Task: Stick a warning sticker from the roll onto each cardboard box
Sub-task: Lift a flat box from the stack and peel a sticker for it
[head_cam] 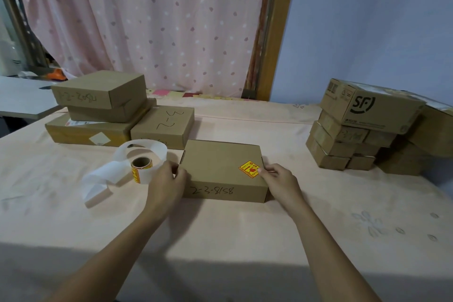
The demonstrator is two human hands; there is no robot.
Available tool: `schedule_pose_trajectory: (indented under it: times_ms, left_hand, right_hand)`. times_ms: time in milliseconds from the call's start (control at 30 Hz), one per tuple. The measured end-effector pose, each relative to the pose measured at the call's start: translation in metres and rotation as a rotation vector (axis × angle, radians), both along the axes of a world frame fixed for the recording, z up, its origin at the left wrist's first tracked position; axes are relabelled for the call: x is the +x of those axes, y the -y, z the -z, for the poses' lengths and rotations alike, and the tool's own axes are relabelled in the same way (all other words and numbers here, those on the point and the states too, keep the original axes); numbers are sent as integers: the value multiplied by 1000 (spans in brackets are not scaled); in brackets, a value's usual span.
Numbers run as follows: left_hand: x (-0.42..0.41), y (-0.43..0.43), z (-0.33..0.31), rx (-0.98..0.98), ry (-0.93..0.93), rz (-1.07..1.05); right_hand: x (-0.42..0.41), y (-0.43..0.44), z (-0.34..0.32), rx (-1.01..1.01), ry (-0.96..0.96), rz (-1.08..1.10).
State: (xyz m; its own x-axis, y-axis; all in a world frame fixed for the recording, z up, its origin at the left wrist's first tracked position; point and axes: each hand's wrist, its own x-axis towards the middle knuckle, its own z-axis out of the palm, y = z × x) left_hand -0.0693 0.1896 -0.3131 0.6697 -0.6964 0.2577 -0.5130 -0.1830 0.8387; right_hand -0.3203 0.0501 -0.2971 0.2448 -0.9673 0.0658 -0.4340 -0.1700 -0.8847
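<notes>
Head view: mid-frame, the cardboard box point(223, 171) is clasped across its long left-right axis, the left hand point(169, 179) curled beside the roll point(141, 169), the right hand point(279, 179) curled at the warning sticker point(250, 168).

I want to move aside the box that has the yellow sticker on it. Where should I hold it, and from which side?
Hold the stickered box by its left and right side walls, one hand from each side. It lies flat, wide and low, with both walls free; the left hand and right hand are at them. Mind the sticker roll close on its left.
</notes>
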Motion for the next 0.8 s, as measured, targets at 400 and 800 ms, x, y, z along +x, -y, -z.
schedule_pose_trajectory:
  times_ms: [400, 800]
  left_hand:
    - [-46, 44, -13, -150, -294, 177]
    - [-136, 100, -21, -109, -540, 238]
  right_hand:
    - [-72, 5, -27, 497, 461, 65]
    - [-84, 9, -23, 610, 801, 263]
